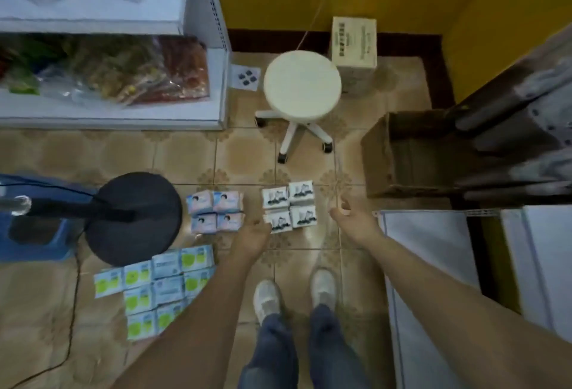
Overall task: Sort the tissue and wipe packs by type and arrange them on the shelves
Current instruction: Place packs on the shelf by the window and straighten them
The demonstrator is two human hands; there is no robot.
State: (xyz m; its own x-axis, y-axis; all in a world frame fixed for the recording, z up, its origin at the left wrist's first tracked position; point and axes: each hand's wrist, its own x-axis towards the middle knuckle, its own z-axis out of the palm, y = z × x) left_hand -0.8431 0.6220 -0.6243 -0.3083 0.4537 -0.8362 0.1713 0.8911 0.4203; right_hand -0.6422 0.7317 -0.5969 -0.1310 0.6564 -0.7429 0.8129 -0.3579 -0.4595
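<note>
Three groups of packs lie on the tiled floor in the head view. White packs with dark print [289, 204] form a square in the middle. Pink-and-blue packs [215, 210] sit to their left. Several blue packs with green circles [158, 286] lie at the lower left. My left hand [252, 233] hangs just below and between the pink and white groups, fingers loosely curled, holding nothing. My right hand [349, 220] hovers to the right of the white packs, fingers relaxed, empty.
A white shelf unit [204, 85] with bagged goods stands at the upper left. A white stool [301, 85] and a carton [354, 44] stand ahead, an open cardboard box [380, 156] to the right. A black fan base [136, 218] sits left. White shelves [433, 264] are at lower right.
</note>
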